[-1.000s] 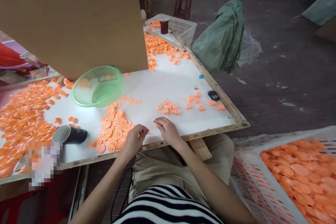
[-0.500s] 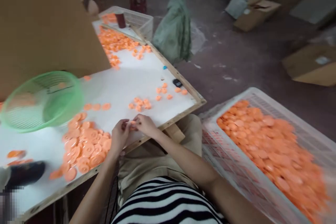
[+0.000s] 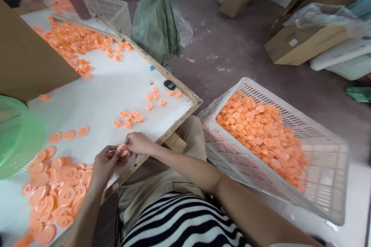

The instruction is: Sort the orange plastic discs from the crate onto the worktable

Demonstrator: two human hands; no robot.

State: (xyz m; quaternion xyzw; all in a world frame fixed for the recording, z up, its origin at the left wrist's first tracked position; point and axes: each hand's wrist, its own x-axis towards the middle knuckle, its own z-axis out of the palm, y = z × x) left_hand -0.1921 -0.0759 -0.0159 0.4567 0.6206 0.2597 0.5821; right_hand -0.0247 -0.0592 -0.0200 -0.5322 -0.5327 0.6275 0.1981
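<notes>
My left hand (image 3: 106, 164) and my right hand (image 3: 139, 142) meet over the near edge of the white table (image 3: 101, 96). Both pinch one small orange plastic disc (image 3: 123, 149) between their fingertips. A heap of larger orange discs (image 3: 55, 189) lies on the table just left of my left hand. A few small orange pieces (image 3: 129, 117) are scattered beyond my right hand. The fingers of both hands are closed on the disc.
A white crate (image 3: 327, 177) full of orange discs stands on the floor to my right. A green mesh basket (image 3: 17, 135) sits at the left edge, a brown cardboard sheet (image 3: 26, 65) behind it. More discs and another crate (image 3: 110, 7) lie far back; boxes (image 3: 298, 42) line the floor.
My view has swung to the right, bringing the floor crate fully into sight. My hands, apart on the table a second ago, have come together on one orange disc.
</notes>
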